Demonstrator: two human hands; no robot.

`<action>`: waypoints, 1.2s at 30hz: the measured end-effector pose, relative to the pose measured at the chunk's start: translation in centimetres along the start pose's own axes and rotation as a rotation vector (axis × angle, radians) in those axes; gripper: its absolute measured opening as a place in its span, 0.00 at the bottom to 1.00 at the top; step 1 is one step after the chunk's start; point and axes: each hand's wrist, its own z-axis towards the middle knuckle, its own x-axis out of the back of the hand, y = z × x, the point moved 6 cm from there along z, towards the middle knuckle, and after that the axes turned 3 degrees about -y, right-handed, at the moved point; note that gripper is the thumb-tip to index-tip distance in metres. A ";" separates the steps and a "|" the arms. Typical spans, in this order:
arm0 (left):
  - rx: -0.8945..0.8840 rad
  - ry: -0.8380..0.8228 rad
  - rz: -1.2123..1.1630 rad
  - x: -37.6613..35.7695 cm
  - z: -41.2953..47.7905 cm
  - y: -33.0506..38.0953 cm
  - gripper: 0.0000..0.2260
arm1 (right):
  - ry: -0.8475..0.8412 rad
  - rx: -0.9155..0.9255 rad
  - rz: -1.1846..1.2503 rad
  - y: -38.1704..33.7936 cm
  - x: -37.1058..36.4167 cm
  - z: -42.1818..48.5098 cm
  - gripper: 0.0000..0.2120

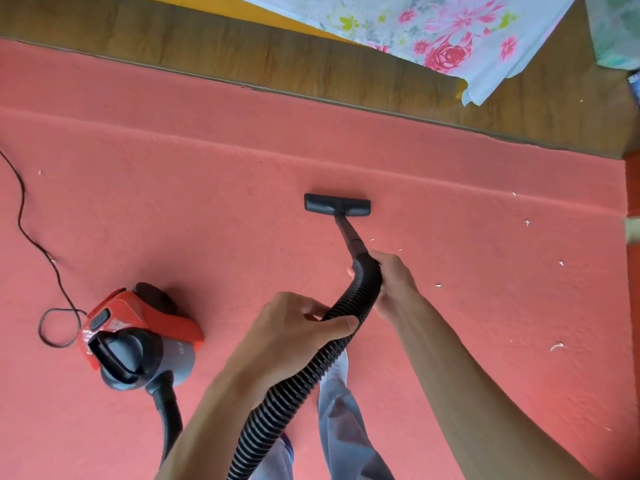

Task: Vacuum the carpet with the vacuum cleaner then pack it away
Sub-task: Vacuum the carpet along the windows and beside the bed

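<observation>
Floor: pink carpet point(173, 202), one long crease across its far part.
- Red-and-grey vacuum point(138, 337), near left.
- Black cord point(31, 237), far left edge, looped just beside the vacuum.
- Black nozzle point(337, 205), flat, centre.
- White scraps point(556, 347), scattered right.

Wood floor point(242, 53) borders the far edge; a floral sheet point(450, 29) overlaps it, far right.
</observation>
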 end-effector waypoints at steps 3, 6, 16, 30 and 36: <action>-0.013 -0.142 0.083 -0.5 -1.4 0.1 0.10 | -0.049 -0.026 0.050 1.7 2.3 -3.1 0.05; -0.012 -0.281 0.168 -1.3 -2.3 -0.1 0.09 | -0.012 -0.054 0.086 3.9 4.5 -4.8 0.05; 0.015 -0.068 0.187 -2.9 0.1 -3.1 0.12 | 0.071 -0.067 0.230 6.6 4.9 -0.3 0.14; -0.049 -0.434 0.256 -5.2 -2.4 -2.6 0.08 | 0.172 -0.004 0.408 8.1 10.3 -5.9 0.11; 0.050 -0.301 0.016 -7.1 0.2 -2.9 0.10 | 0.217 -0.052 0.410 8.3 11.8 -0.2 0.10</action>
